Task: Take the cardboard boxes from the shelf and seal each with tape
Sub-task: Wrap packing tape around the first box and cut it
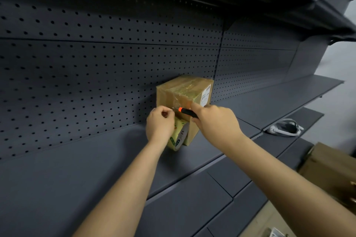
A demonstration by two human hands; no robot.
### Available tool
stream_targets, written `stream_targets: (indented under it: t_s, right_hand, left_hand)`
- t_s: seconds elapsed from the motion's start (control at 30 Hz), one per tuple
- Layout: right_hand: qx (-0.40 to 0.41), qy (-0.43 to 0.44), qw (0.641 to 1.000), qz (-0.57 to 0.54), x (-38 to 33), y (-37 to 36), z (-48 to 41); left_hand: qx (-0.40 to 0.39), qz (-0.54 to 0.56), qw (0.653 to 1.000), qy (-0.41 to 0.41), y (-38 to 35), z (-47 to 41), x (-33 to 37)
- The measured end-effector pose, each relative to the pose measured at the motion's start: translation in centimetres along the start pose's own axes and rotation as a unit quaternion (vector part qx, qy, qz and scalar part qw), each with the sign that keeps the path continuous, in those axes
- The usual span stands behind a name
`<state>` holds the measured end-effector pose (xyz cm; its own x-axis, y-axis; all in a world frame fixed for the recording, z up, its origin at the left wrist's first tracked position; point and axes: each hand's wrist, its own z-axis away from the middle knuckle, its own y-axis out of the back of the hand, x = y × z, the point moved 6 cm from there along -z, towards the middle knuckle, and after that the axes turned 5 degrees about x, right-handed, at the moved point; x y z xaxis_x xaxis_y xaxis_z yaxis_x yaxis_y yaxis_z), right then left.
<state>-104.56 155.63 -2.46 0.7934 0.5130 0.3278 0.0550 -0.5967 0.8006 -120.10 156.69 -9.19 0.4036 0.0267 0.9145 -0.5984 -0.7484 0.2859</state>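
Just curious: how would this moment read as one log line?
left hand: pinches tape | right hand: grips knife, blade at tape | box: taped, on shelf

On my feed the cardboard box [185, 90] is plain brown, with a white label [205, 95] on its 3 o'clock face. The cutter [187, 112] is black with an orange tip. The tape roll [178, 136] is pale yellow, printed in green and red. The shelf [96, 159] is slate grey. So is the back panel [96, 63], which is dotted with rows of dark holes. At 3 o'clock I see a white headset [285, 128].
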Motion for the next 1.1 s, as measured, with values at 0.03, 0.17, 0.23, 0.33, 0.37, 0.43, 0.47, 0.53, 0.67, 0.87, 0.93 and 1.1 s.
stream_targets:
  t_s: [0.03, 0.17, 0.23, 0.33, 0.37, 0.43, 0.47, 0.53, 0.67, 0.87, 0.93, 1.1]
  right_hand:
    - [0.001, -0.008, 1.000, 0.009, 0.0, -0.1, -0.1]
    - [-0.001, -0.029, 0.999, 0.036, 0.0, -0.2, -0.1]
    - [-0.002, -0.030, 0.999, 0.042, 0.2, 0.1, 0.2]
    - [-0.005, -0.036, 0.998, 0.049, 0.7, 0.9, 0.9]
    - [-0.008, -0.038, 0.998, 0.050, 0.9, 1.1, 1.0]
    - [-0.017, -0.041, 0.998, 0.049, 1.1, 1.6, 1.3]
    - [-0.021, -0.042, 0.998, 0.047, 1.2, 1.8, 1.4]
    - [-0.027, -0.046, 0.998, 0.043, 1.5, 2.1, 1.8]
    - [-0.032, -0.050, 0.997, 0.040, 1.9, 2.5, 2.1]
    - [-0.049, -0.049, 0.998, 0.014, 1.7, 2.0, 1.7]
    - [-0.057, -0.062, 0.996, 0.017, 2.1, 1.9, 2.0]
    - [-0.047, -0.056, 0.997, -0.018, 2.3, 2.6, 2.7]
  left_hand:
    - [0.003, -0.003, 1.000, -0.003, 0.0, 0.0, 0.0]
    - [0.003, -0.024, 1.000, -0.009, 0.0, 0.0, 0.1]
    - [0.000, -0.026, 1.000, -0.003, -0.1, -0.2, 0.0]
    - [-0.003, -0.024, 1.000, 0.001, -0.1, -0.4, -0.1]
    - [-0.005, -0.021, 1.000, 0.001, -0.2, -0.5, -0.1]
    - [-0.007, -0.018, 1.000, -0.003, -0.3, -0.5, -0.2]
    - [-0.007, -0.017, 1.000, -0.003, -0.3, -0.6, -0.2]
    - [-0.006, -0.012, 1.000, -0.002, -0.3, -0.6, -0.2]
    - [-0.007, -0.010, 1.000, -0.005, -0.4, -0.4, -0.1]
    - [-0.004, -0.004, 1.000, -0.005, -0.4, -0.3, -0.1]
    - [-0.003, -0.006, 1.000, -0.009, -0.3, -0.4, 0.0]
    - [-0.002, -0.001, 1.000, -0.012, -0.5, -0.5, -0.1]
